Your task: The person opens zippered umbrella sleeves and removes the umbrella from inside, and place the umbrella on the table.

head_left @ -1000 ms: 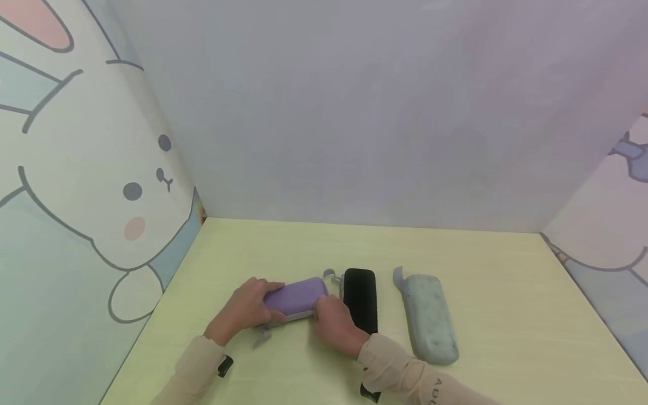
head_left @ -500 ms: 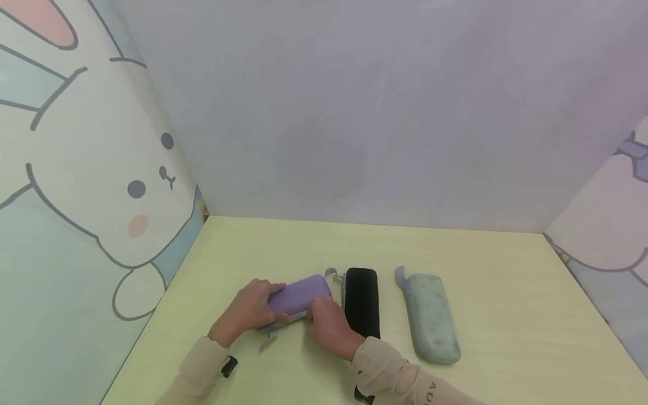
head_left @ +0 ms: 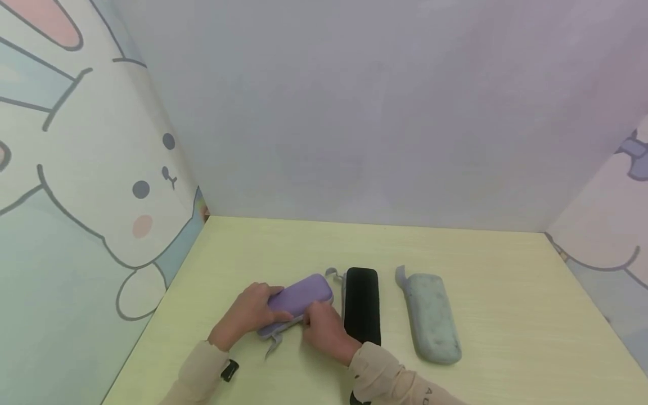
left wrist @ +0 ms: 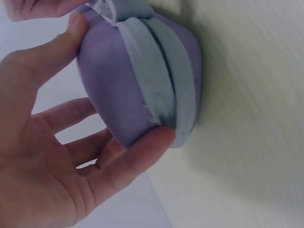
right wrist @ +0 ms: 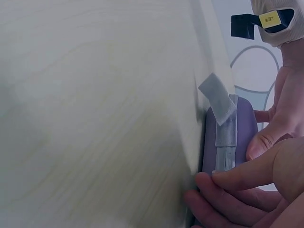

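Note:
A purple zip case (head_left: 304, 295) with a grey zipper band lies slanted on the table. My left hand (head_left: 250, 310) grips its left end, thumb on the near side and fingers over the top and far side. In the left wrist view, a fingertip presses by the grey zipper tape (left wrist: 149, 71). With thumb and curled fingers my right hand (head_left: 326, 332) pinches the zipper at the case's near long side; the slider is hidden by the fingertips. A grey fabric tab (right wrist: 218, 97) sticks out near the case's left end.
Just right of the purple case lies a black case (head_left: 361, 304), partly covered by the right wrist and sleeve. Farther right is a pale grey-green case (head_left: 433, 318) with a fabric tab. Wall panels with printed rabbits border the yellow table (head_left: 506, 292).
Along the near side of the purple case, my right hand has slid leftward. The case has turned slightly, its right end swinging away, while my left hand keeps its grip.

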{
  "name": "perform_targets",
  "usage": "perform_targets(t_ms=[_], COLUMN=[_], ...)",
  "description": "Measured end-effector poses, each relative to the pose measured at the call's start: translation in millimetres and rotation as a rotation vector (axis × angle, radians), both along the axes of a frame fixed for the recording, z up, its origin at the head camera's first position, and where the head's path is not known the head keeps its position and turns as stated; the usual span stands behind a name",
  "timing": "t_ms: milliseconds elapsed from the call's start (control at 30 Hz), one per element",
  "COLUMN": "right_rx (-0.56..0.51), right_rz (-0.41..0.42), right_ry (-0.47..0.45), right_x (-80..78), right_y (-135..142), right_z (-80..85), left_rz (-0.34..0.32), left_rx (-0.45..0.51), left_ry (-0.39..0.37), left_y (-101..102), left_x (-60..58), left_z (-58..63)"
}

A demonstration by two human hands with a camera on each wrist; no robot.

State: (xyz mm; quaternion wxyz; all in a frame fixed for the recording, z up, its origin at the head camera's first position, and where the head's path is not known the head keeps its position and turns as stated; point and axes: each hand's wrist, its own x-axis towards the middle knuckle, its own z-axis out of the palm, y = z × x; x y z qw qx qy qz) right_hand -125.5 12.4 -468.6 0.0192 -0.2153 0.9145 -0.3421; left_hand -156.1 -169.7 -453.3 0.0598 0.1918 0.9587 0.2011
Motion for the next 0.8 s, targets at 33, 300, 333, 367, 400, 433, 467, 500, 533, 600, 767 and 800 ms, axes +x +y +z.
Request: perform_targets(t_ms=[33, 300, 333, 367, 400, 433, 467, 500, 533, 600, 767, 800], right_rx=[-0.008, -0.035, -0.034, -0.034, -0.035, -0.037, -0.04, -0.042, -0.047, -0.051, -0.043, -0.039], right_rz=[0.002, 0.005, 0.005, 0.005, 0.003, 0.003, 0.003, 0.003, 0.003, 0.005, 0.003, -0.002], right_ry=[0.001, -0.015, -0.012, -0.01, -0.004, -0.003, 0.002, 0.005, 0.004, 0.002, 0.006, 0.009], right_x=[0.6, 5.3, 5.4, 5.5, 5.7, 5.9, 6.2, 6.8, 7.6, 9.3, 13.1, 13.5], right_y=[-0.9, -6.2, -6.4, -6.6, -6.8, -7.1, -7.6, -8.2, -9.2, -11.9, -19.2, -20.1], right_z=[-0.5, -1.5, -1.4, -1.4, -1.4, -1.8, -2.1, -2.5, -2.8, -3.7, -3.5, -3.5], left_rz=[0.001, -0.005, -0.003, -0.001, 0.003, 0.008, 0.012, 0.013, 0.016, 0.014, 0.038, 0.052], left_rx=[-0.002, -0.001, 0.0, 0.0, 0.003, 0.004, 0.003, 0.006, 0.007, 0.011, 0.028, 0.03], left_ry=[0.004, 0.03, 0.032, 0.032, 0.033, 0.03, 0.034, 0.037, 0.039, 0.05, 0.066, 0.063], left_y=[0.4, 1.1, 1.0, 0.9, 0.9, 0.9, 1.0, 1.2, 1.4, 1.8, 1.8, 1.4], left_x=[0.1, 1.9, 2.1, 2.2, 2.4, 2.6, 2.9, 3.0, 3.3, 4.2, 6.6, 6.8], left_z=[-0.1, -0.9, -0.8, -0.8, -0.4, 0.1, 0.5, 0.6, 0.9, 1.2, -0.3, -1.2])
